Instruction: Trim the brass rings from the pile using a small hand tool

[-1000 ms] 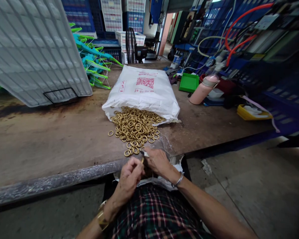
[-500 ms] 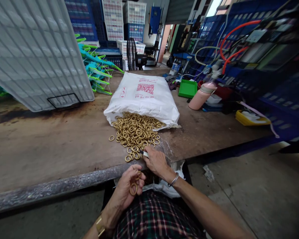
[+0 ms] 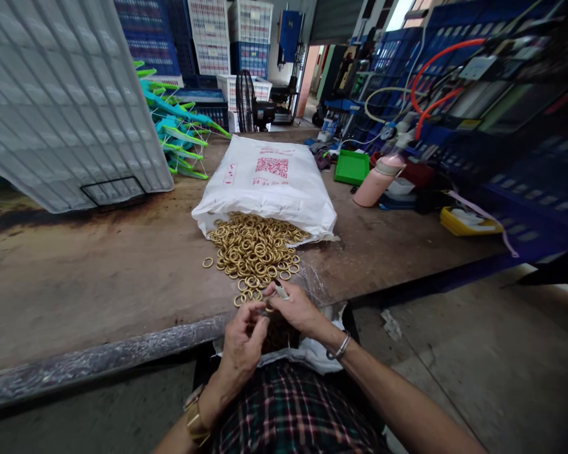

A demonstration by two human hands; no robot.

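Over the front edge of the bench, my left hand (image 3: 242, 345) is closed, its fingertips meeting those of my right hand. A hint of brass-coloured ring shows between its thumb and fingers; the palm is mostly hidden. My right hand (image 3: 297, 310) grips a small, pale tool with a dark tip (image 3: 281, 291), whose exact kind I cannot make out. Just beyond both hands, a heap of brass-coloured rings (image 3: 250, 249) spills from the mouth of a white woven sack (image 3: 227, 180). Below the hands, an open white bag (image 3: 315, 356) lies at my lap, with dark contents.
A large pale ribbed crate (image 3: 76, 107) stands at left, with green and turquoise plastic pieces (image 3: 182, 126) behind it. To the right are a green tray (image 3: 353, 167), a pink bottle (image 3: 378, 183) and a yellow tray (image 3: 468, 222). A black fan (image 3: 247, 101) stands behind.
My left hand has turned over and moved up to my right hand; the rings seen in its palm are now mostly hidden. The pale tool in my right hand has tilted upward.
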